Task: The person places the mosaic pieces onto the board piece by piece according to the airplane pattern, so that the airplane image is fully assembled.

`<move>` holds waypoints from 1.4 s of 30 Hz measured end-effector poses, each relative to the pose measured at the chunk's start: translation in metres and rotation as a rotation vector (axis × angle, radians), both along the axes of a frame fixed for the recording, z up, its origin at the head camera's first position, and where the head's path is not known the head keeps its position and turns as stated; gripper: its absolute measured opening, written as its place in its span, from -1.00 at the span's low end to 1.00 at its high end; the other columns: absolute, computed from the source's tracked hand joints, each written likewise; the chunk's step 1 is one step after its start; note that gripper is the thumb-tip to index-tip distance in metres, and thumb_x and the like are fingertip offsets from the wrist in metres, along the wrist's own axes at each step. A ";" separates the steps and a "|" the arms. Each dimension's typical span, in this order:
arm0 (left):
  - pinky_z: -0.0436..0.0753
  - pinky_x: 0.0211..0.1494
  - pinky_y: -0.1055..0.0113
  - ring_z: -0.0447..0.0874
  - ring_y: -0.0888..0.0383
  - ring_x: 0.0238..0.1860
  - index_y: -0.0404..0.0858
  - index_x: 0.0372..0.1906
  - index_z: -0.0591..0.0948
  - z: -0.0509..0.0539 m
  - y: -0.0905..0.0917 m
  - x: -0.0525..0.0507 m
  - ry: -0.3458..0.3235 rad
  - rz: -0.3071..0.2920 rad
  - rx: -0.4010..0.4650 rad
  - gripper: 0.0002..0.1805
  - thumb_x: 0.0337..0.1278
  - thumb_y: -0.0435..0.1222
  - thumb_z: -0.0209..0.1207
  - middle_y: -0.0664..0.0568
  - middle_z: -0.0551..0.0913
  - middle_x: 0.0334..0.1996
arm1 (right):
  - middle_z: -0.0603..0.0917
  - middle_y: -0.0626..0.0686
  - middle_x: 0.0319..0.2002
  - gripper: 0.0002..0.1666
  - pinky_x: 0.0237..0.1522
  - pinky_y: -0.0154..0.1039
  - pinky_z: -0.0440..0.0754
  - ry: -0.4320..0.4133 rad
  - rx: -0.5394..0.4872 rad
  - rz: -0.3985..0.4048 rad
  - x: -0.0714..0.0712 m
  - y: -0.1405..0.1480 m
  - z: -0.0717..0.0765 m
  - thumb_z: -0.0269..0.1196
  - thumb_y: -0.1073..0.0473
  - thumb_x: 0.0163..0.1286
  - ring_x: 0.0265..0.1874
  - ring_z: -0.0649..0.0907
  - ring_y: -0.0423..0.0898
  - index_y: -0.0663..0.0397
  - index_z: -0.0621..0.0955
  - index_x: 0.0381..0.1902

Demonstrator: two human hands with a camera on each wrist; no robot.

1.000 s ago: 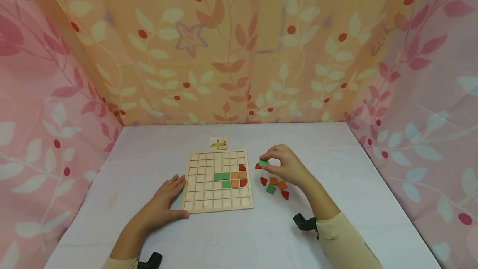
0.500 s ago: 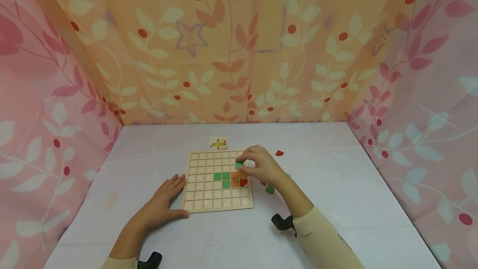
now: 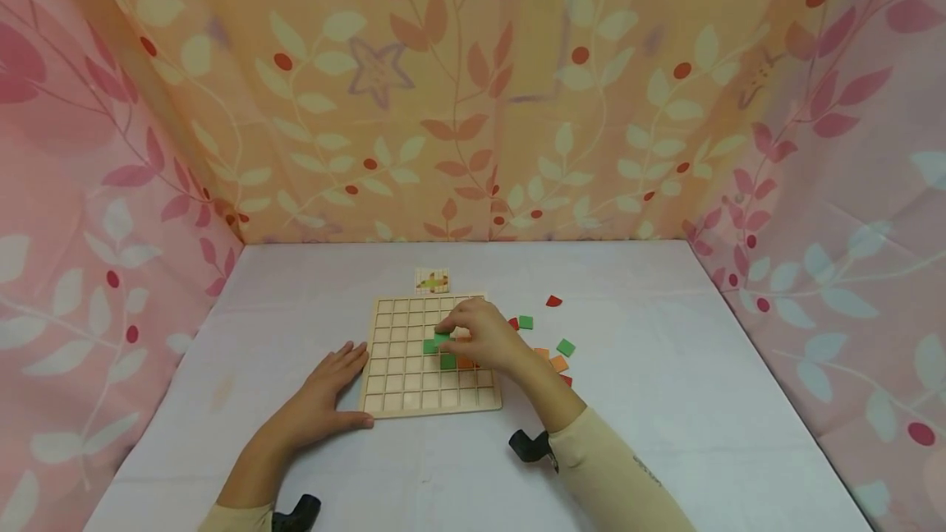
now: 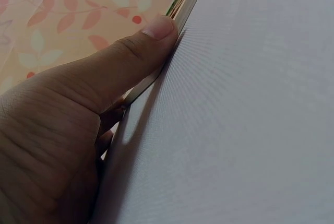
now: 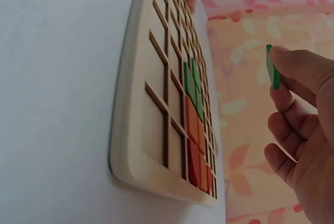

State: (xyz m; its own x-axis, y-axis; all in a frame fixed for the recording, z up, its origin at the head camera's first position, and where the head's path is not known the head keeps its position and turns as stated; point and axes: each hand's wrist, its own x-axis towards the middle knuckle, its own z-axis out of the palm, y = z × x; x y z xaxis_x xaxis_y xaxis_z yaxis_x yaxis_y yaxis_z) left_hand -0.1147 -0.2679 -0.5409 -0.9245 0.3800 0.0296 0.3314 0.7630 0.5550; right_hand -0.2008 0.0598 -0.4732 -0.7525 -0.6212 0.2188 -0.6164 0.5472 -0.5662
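Note:
A square wooden grid board (image 3: pixel 395 388) lies on the white cloth. My left hand (image 3: pixel 314 409) rests against its left side, fingers and thumb spread around the near left corner; the left wrist view shows the thumb (image 4: pixel 125 59) along the board's edge. Over the board's middle, my right hand (image 3: pixel 488 339) pinches a green square tile (image 5: pixel 272 67) between thumb and fingertip. In the right wrist view that tile stands apart from the board. Green tiles (image 5: pixel 195 85), orange tiles (image 5: pixel 194 119) and red quarter-round tiles (image 5: pixel 197 164) sit in its cells, partly hidden by my hand in the head view.
Right of the board lie loose tiles: green squares (image 3: pixel 566 347), orange ones (image 3: pixel 558 363) and red quarter-rounds (image 3: pixel 553 300). A small pattern card (image 3: pixel 432 281) lies behind the board. Floral cloth (image 3: pixel 473 105) walls in the table's back and sides.
My right hand has carried the green tile left, from beside the board to above its middle. A red quarter-round piece now lies farther back on the cloth. The left hand stays put.

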 end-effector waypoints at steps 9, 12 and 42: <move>-0.08 0.66 -0.13 -0.09 -0.13 0.66 -0.22 0.60 0.24 0.000 0.000 0.000 -0.007 0.002 0.013 0.31 -0.27 0.35 0.46 0.01 0.12 0.64 | 0.73 -0.21 -0.13 -0.72 0.13 -0.16 0.52 0.022 0.066 0.029 -0.001 -0.016 -0.015 0.47 -0.04 0.29 -0.02 0.57 -0.18 -0.18 0.81 -0.06; -0.09 0.66 -0.12 -0.09 -0.13 0.66 -0.22 0.60 0.24 0.000 0.000 0.000 -0.006 -0.001 0.015 0.31 -0.27 0.35 0.47 0.02 0.11 0.64 | 0.74 -0.21 -0.13 -0.72 0.09 -0.20 0.51 0.021 0.093 0.029 -0.002 -0.019 -0.018 0.47 -0.04 0.28 -0.05 0.57 -0.21 -0.18 0.81 -0.07; -0.16 0.69 -0.02 -0.10 -0.11 0.66 -0.23 0.60 0.23 -0.001 0.000 0.000 -0.002 0.002 0.028 0.32 -0.27 0.36 0.46 0.01 0.13 0.64 | 0.69 -0.28 -0.18 -0.76 -0.01 -0.22 0.47 0.074 0.250 0.018 0.004 -0.029 -0.036 0.45 -0.12 0.28 -0.12 0.52 -0.24 -0.31 0.81 -0.10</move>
